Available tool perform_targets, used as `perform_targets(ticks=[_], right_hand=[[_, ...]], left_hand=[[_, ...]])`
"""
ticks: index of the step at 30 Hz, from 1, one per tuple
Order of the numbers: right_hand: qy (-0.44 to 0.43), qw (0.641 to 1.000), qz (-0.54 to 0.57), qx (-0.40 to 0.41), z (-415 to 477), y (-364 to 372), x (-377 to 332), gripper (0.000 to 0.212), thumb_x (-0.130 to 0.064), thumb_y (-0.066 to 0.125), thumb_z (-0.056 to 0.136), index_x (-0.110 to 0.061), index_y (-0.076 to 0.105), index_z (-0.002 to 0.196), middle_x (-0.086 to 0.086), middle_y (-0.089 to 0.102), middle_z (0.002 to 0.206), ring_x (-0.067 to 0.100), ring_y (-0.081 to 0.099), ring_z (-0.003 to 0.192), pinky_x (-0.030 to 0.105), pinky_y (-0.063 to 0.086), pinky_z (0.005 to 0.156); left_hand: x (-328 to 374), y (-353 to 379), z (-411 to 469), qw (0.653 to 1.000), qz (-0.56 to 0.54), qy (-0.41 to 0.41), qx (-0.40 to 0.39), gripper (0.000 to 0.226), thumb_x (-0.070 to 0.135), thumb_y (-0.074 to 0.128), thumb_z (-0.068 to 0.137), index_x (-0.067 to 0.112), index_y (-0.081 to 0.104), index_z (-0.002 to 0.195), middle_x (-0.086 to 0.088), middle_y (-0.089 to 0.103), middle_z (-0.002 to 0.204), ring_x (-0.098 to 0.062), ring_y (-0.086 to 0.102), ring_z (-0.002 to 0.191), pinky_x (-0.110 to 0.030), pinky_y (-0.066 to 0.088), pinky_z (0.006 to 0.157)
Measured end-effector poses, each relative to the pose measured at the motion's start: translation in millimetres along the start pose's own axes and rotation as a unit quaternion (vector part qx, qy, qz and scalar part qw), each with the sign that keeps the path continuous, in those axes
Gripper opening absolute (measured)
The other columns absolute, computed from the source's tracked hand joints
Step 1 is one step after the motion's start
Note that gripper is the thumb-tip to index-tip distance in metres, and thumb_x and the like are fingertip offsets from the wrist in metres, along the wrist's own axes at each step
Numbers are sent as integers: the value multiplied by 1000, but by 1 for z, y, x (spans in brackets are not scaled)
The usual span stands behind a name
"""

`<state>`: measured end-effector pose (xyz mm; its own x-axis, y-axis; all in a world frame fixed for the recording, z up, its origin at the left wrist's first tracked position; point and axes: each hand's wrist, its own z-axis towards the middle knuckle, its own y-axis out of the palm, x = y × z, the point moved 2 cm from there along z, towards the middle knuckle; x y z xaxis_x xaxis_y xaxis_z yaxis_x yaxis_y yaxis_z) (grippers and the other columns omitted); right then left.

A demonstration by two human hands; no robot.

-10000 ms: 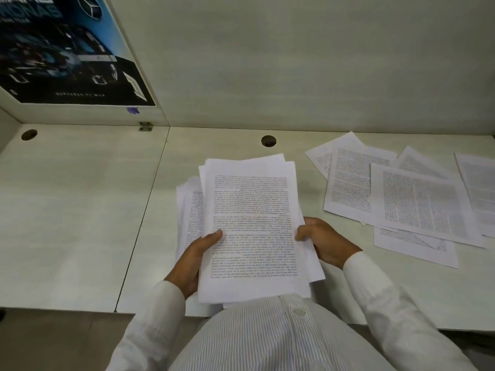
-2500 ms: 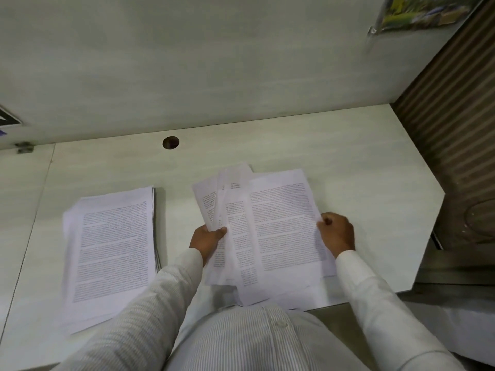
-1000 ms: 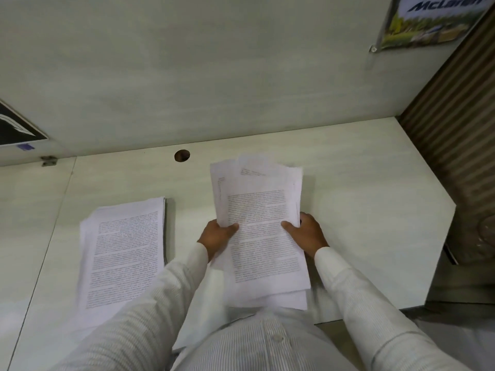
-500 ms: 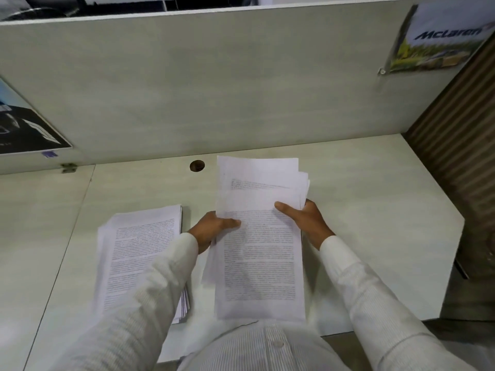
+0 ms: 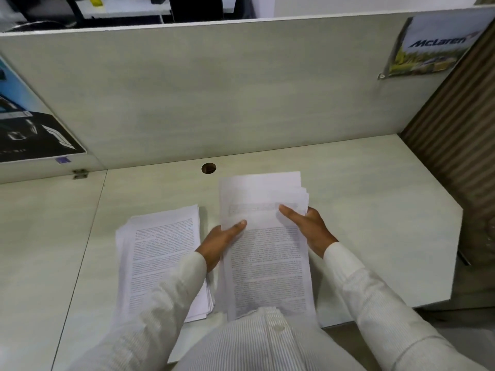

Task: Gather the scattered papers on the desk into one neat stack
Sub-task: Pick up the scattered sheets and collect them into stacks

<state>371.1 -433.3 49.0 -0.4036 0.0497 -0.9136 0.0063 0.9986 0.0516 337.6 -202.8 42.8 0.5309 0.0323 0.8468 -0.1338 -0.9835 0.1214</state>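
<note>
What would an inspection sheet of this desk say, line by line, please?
Surface: pale desk, with a round hole near the partition.
Job's things: one stack of papers lies on the desk at left; a bundle is held beside it, its top edges uneven.
Clutter: nothing seen.
Hands: left hand and right hand each grip one side of the bundle, thumbs on top.
Cables: nothing seen.
Surroundings: partition behind, McLaren poster at right, dark poster at left.

Two paper piles (image 5: pixel 160 258) (image 5: pixel 267 266); two posters (image 5: pixel 29 135) (image 5: pixel 434 46)
</note>
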Motion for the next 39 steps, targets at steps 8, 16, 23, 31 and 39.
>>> perform_targets(ticks=[8,16,23,31,39], right_hand=[[-4,999,-17,48,-23,23,20,35,-41,76,84,-21,72,112,-8,76,105,10,72,98,25,56,87],[-66,989,16,134,-19,31,2,61,-51,76,80,6,54,80,7,49,73,21,46,68,29,40,65],[-13,940,338,44,-11,70,-31,55,-60,57,88,-22,61,128,3,70,123,22,65,115,44,49,101],[-75,911,406,0,-15,115,-87,50,-58,55,89,-30,60,130,5,69,126,26,63,120,49,46,106],[-48,905,421,-29,-17,144,-78,54,-58,53,92,-25,57,136,7,68,128,28,63,120,50,46,107]], left_hand=[[-16,-21,-16,993,71,47,85,26,24,71,90,13,71,113,2,75,101,-16,71,94,-21,56,77],[93,-42,-26,969,-93,187,134,22,17,69,91,11,68,112,1,76,100,-17,74,89,-27,59,73],[167,-36,-57,912,-246,316,87,33,16,66,88,12,64,120,-5,70,118,-22,67,109,-36,53,97],[179,-17,-64,890,-253,362,113,23,25,66,86,22,66,109,12,75,98,-8,71,93,-21,56,75],[164,-6,-62,877,-131,400,233,44,41,69,83,20,61,120,12,70,107,0,68,96,-14,54,75]])
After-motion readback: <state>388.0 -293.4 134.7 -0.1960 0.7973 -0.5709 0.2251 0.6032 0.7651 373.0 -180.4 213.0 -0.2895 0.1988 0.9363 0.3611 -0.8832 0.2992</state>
